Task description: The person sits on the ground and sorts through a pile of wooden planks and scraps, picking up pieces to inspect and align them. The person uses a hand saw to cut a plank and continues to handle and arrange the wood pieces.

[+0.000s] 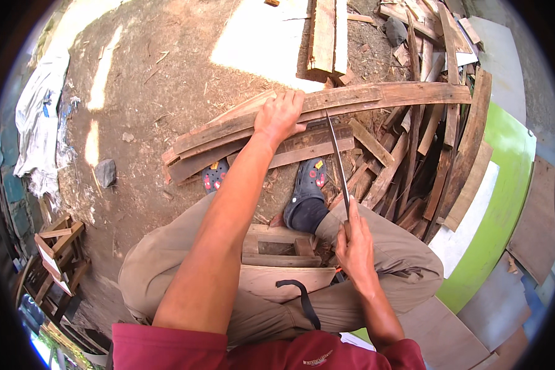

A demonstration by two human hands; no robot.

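Note:
A long strip of wood [416,94] lies crosswise in front of me over other boards. My left hand [280,115] is closed around it left of the middle, pressing it down with the thumb toward the right. My right hand [356,250] grips the handle of a handsaw [338,153], whose narrow blade shows almost edge-on. The blade's far tip meets the near edge of the strip, a little right of my left hand. Beneath the strip lie shorter boards [311,153], close to my shoes.
Scrap wood [407,166] is heaped on the right beside a green and white panel [502,185]. A thick beam [322,40] lies ahead. White sacking [40,120], a grey stone [105,173] and a wooden frame [61,243] are on the left. A small wooden stool [280,259] stands between my legs.

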